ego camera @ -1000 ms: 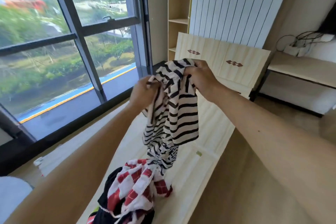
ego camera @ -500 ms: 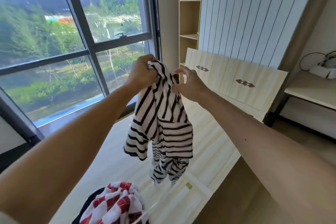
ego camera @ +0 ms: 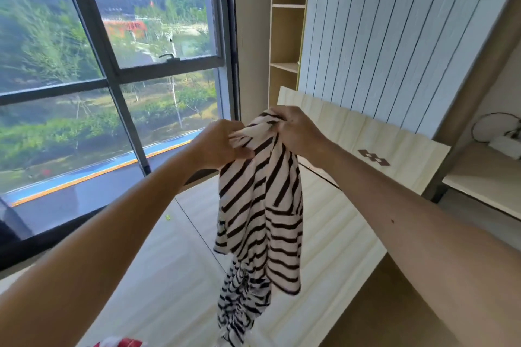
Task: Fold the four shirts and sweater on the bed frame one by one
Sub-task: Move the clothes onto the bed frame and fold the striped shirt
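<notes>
Hands (ego camera: 262, 138) have drawn together on striped shirt (ego camera: 262, 211)

Bed frame (ego camera: 174, 276): pale wood slat platform, bare, with headboard (ego camera: 394, 144) at far end. On it: red-and-white garment (ego camera: 121, 343) at near edge, mostly out of view; small yellow-green scrap (ego camera: 168, 217) near window side.

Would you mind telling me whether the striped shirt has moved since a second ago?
Yes. The striped shirt has gone up: it hung down to the clothes pile on the bed frame and now dangles clear above it.
</notes>
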Available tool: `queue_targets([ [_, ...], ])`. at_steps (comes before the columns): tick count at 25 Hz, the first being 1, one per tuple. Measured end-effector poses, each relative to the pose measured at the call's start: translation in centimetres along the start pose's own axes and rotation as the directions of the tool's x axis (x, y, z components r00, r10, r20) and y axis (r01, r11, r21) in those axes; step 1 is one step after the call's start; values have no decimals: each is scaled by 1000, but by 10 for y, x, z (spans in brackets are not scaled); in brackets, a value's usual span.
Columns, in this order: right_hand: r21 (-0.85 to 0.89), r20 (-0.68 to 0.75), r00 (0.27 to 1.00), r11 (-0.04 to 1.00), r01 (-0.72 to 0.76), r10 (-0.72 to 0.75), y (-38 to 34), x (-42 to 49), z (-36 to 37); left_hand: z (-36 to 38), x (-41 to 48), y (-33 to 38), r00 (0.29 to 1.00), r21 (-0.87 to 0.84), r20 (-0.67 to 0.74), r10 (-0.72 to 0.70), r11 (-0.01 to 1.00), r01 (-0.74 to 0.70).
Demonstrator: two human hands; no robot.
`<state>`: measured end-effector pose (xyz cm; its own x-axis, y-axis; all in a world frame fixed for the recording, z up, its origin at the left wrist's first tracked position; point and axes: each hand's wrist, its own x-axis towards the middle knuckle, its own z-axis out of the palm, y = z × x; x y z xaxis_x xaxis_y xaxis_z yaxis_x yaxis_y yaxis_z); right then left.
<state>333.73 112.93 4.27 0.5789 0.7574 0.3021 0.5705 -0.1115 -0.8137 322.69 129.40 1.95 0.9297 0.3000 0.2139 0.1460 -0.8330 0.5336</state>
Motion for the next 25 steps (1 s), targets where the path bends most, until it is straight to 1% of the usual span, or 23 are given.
queue_targets([
  [1, 38, -12, 1000, 999, 14, -13, 3, 15, -12, 3, 11, -6, 995, 105, 59, -82, 992, 76],
  [2, 70, -33, 999, 997, 24, -22, 6, 30, -24, 6, 21, -10, 982, 153, 87, -166, 976, 152],
  [3, 94, -55, 998, 995, 35, -30, 10, 44, -34, 6, 28, -13, 968, 121, 93, -232, 968, 220],
  [4, 104, -74, 997, 994, 42, -34, 15, 58, -46, 4, 34, -14, 959, 23, 88, -270, 963, 269],
  [5, 105, -90, 995, 993, 47, -37, 22, 71, -57, 2, 39, -13, 952, -111, 73, -296, 947, 302],
  [7, 134, -68, 995, 988, 82, -73, 40, 99, -80, -2, 51, -5, 945, -345, -7, -327, 888, 305],
  [8, 145, -52, 994, 984, 105, -99, 47, 111, -89, -4, 57, 0, 941, -406, -68, -331, 871, 277],
  [9, 151, -37, 991, 980, 131, -127, 53, 122, -98, -6, 64, 9, 934, -426, -137, -330, 871, 246],
  [12, 191, 9, 979, 961, 200, -205, 70, 149, -122, -6, 83, 43, 894, -438, -303, -330, 881, 177],
  [14, 218, 77, 963, 947, 236, -258, 79, 165, -134, -9, 90, 66, 871, -431, -361, -334, 888, 161],
  [16, 205, 139, 938, 936, 286, -317, 90, 180, -142, -12, 91, 82, 846, -372, -418, -330, 912, 172],
  [19, 248, 181, 895, 900, 359, -407, 99, 197, -149, -20, 90, 98, 761, -306, -555, -335, 933, 187],
  [21, 338, 228, 867, 871, 357, -444, 97, 203, -150, -25, 88, 108, 716, -266, -614, -332, 941, 208],
  [22, 404, 241, 863, 854, 327, -444, 94, 205, -149, -30, 87, 112, 697, -241, -634, -334, 942, 233],
  [24, 501, 217, 888, 827, 255, -406, 84, 211, -145, -39, 79, 112, 678, -243, -643, -356, 935, 260],
  [25, 516, 188, 902, 821, 246, -388, 77, 214, -141, -43, 74, 112, 676, -254, -640, -366, 931, 263],
])
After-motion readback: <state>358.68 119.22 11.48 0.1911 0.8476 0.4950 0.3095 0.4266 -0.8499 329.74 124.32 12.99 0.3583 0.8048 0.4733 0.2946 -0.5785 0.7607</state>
